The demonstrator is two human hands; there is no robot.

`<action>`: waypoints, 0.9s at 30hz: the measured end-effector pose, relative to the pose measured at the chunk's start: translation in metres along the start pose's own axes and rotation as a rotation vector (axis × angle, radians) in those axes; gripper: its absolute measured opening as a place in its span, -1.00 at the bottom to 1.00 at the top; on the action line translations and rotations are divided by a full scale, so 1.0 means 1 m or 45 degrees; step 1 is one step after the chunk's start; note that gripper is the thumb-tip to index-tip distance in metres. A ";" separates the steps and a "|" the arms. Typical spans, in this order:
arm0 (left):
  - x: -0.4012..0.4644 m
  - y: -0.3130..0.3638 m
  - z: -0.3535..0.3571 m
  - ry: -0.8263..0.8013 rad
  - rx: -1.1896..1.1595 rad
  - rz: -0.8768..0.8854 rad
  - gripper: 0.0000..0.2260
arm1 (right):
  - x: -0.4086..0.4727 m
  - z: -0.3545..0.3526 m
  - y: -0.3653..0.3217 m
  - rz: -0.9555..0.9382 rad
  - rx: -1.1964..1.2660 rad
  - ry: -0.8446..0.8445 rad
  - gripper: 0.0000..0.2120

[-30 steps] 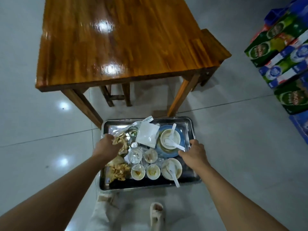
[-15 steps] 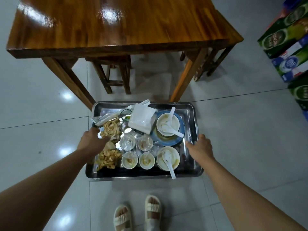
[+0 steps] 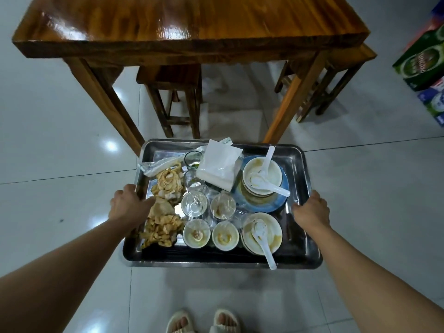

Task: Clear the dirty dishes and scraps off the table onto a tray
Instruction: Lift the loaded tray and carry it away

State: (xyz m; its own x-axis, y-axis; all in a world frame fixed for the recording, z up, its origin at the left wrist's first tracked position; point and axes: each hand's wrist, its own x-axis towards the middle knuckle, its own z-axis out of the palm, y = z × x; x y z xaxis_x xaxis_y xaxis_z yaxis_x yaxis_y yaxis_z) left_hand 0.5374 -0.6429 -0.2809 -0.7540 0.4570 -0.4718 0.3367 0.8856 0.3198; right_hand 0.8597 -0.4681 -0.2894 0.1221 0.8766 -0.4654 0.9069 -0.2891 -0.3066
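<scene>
A steel tray (image 3: 308, 236) is held in the air in front of me, near the wooden table (image 3: 182, 25). My left hand (image 3: 127, 205) grips its left rim and my right hand (image 3: 311, 210) grips its right rim. On the tray lie crumpled food scraps (image 3: 165, 205), several small dirty bowls (image 3: 224, 235), glasses (image 3: 194, 204), a blue plate (image 3: 262, 205) with stacked bowls and a white spoon (image 3: 266, 183), another plate with a spoon (image 3: 262, 233), and a white napkin packet (image 3: 218, 167).
Stools (image 3: 173, 92) stand under the table, and a bench (image 3: 336, 68) sits at its right. Stacked drink cartons (image 3: 425, 61) line the right edge. My sandalled feet (image 3: 204, 322) stand on the grey tiled floor below the tray.
The tray has come away from the table's edge and nearer to me, both hands still on its rims. The table top has slid up and out of the view.
</scene>
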 end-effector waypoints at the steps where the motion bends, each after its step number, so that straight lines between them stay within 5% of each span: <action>1: 0.003 -0.002 0.002 0.002 -0.001 -0.004 -0.42 | 0.004 0.004 0.002 0.009 0.000 0.009 -0.35; 10: 0.033 -0.021 0.025 -0.045 -0.224 -0.122 -0.50 | 0.029 0.038 0.001 0.086 -0.039 0.097 -0.32; 20: 0.054 -0.033 0.043 0.162 -0.134 -0.060 -0.51 | 0.041 0.052 0.008 0.102 -0.036 0.231 -0.31; 27: 0.060 -0.037 0.051 0.238 -0.097 -0.026 -0.55 | 0.047 0.057 0.021 -0.056 0.083 0.407 -0.48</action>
State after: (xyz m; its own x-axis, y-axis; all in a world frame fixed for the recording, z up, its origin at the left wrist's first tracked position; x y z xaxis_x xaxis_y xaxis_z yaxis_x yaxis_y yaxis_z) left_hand 0.5084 -0.6443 -0.3628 -0.8543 0.4094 -0.3201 0.2818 0.8825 0.3765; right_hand 0.8620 -0.4546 -0.3651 0.2132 0.9621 -0.1699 0.8877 -0.2634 -0.3777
